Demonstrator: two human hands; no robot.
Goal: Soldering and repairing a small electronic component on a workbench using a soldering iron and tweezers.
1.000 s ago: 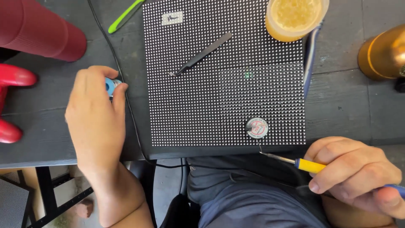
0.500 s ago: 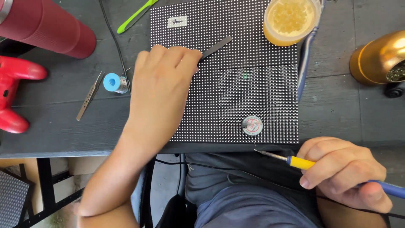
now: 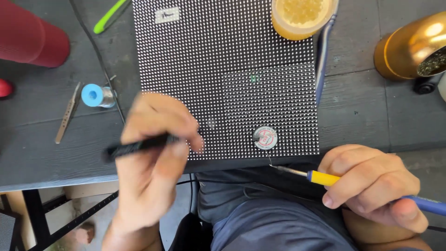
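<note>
Near the front edge of the tabletop (image 3: pixel 51 153), my left hand (image 3: pixel 153 172) has its fingers curled narrow around a slim black tool (image 3: pixel 137 146), held crosswise with its dark end poking out to the left. The hand is blurred, so I cannot tell which end is the working tip. It sits over the front left corner of the black dotted panel (image 3: pixel 223 69), which lies flat across the middle of the tabletop.

My right hand (image 3: pixel 376 186) is off the front edge, above my lap, fingers closed around the soldering iron (image 3: pixel 325 178) by its yellow collar and blue handle. The metal tip points left and ends just below the panel's front edge, near the small round tin (image 3: pixel 265 138) resting on the panel.

To do this well, I judge the left hand should settle before anything touches the panel: a rolling grip on a thin tool slips easily. I would pinch it closer to the working end and rest the heel of the hand on the tabletop. The iron's tip should stay clear of my trousers and the cable below.

Off to the left lie the tweezers (image 3: pixel 68 114) and the blue spool (image 3: pixel 95 95); the amber tub (image 3: pixel 302 16) sits at the panel's far right corner.
</note>
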